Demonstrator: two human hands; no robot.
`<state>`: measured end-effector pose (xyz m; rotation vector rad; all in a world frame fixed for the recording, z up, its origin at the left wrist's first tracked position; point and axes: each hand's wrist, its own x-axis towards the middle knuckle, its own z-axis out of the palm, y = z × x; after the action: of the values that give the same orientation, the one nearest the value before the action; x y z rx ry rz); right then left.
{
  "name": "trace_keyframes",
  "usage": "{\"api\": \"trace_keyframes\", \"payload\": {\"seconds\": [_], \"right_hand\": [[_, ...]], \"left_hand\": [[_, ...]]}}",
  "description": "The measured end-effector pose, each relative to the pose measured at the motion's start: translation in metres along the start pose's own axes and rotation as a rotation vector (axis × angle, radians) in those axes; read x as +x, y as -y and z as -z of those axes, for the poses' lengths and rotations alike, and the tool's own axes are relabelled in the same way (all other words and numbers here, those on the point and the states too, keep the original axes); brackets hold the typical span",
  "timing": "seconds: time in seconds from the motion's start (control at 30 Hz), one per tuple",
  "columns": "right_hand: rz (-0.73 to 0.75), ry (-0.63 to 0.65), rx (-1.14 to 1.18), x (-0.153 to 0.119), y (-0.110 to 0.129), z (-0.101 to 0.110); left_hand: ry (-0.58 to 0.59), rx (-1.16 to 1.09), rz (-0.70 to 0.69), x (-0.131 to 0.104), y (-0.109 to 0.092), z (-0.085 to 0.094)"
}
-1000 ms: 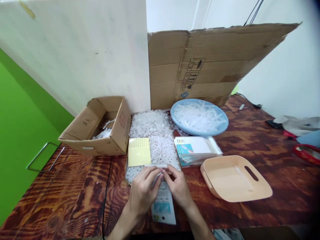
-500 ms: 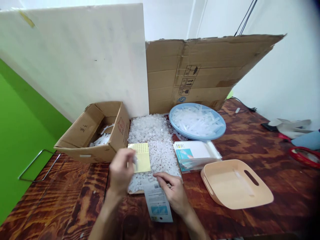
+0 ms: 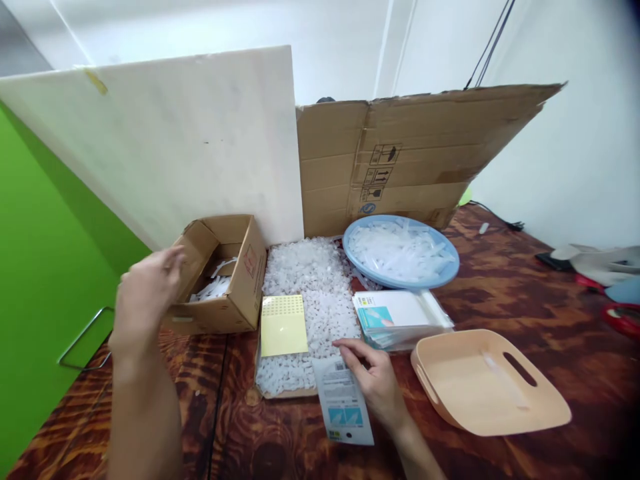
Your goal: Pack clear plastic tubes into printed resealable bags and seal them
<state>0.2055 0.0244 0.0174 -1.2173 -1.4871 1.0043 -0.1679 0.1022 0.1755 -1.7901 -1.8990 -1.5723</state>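
Note:
My right hand (image 3: 377, 380) pinches the upper edge of a small printed packet (image 3: 344, 407) with text, blue pictures and a dark round hole. The packet hangs over the near edge of a tray heaped with small whitish plastic pieces (image 3: 333, 317). My left hand (image 3: 149, 290), slightly blurred, is raised at the near left corner of an open cardboard box (image 3: 240, 313). Its fingers are curled together, and what they may hold cannot be made out. On the plastic pieces lies a yellow sticker sheet (image 3: 284, 333) with rows of small dots in its upper part.
A blue basin (image 3: 453, 267) full of translucent strips stands behind a stack of printed packets (image 3: 400, 310). A peach plastic basket (image 3: 475, 380) sits at right. White strips (image 3: 215, 288) lie in the box. A white board (image 3: 225, 133) and cardboard sheet (image 3: 330, 160) wall off the back.
My left hand has moved left and up, away from the yellow sheet to beside the cardboard box. My right hand still holds the packet. The whole view has shifted slightly.

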Motion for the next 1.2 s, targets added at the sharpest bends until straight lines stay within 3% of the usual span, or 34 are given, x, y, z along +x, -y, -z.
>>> {"api": "trace_keyframes", "payload": {"seconds": [0.07,0.1,0.13,0.2,0.3,0.4,0.5,0.63,0.73,0.83,1.03,1.2], "right_hand": [[-0.020,-0.052,0.005,0.002,0.004,0.001],[-0.031,-0.091,0.006,0.003,0.006,0.001],[-0.041,-0.134,0.003,0.004,0.008,-0.001],[-0.045,-0.223,-0.014,0.004,0.013,-0.007],[0.016,-0.218,-0.037,-0.002,0.020,-0.018],[0.137,-0.001,0.010,-0.013,0.023,-0.026],[0.184,0.105,0.089,-0.019,0.018,-0.029],[0.111,-0.135,0.098,-0.011,0.005,-0.029],[0.093,-0.098,0.110,-0.001,0.001,-0.030],[0.110,-0.083,0.135,0.006,0.001,-0.031],[0.226,-0.158,0.041,0.010,-0.003,-0.031],[0.255,-0.082,0.000,0.000,-0.013,-0.027]], "left_hand": [[-0.041,0.137,-0.017,-0.034,-0.022,0.001],[0.026,0.069,0.008,-0.057,-0.036,-0.002],[0.119,-0.022,0.022,-0.083,-0.049,-0.009],[0.430,-0.195,-0.029,-0.140,-0.071,-0.031],[0.657,-0.301,-0.219,-0.214,-0.084,-0.070],[0.518,-0.359,-0.162,-0.250,-0.076,-0.093],[0.410,-0.451,0.000,-0.249,-0.062,-0.094],[0.497,-0.603,0.160,-0.231,-0.050,-0.085],[0.525,-0.652,0.215,-0.224,-0.045,-0.088],[0.469,-0.592,0.178,-0.220,-0.039,-0.096],[0.253,-0.529,-0.143,-0.208,-0.027,-0.100],[0.254,-0.595,-0.124,-0.217,-0.023,-0.094]]}}
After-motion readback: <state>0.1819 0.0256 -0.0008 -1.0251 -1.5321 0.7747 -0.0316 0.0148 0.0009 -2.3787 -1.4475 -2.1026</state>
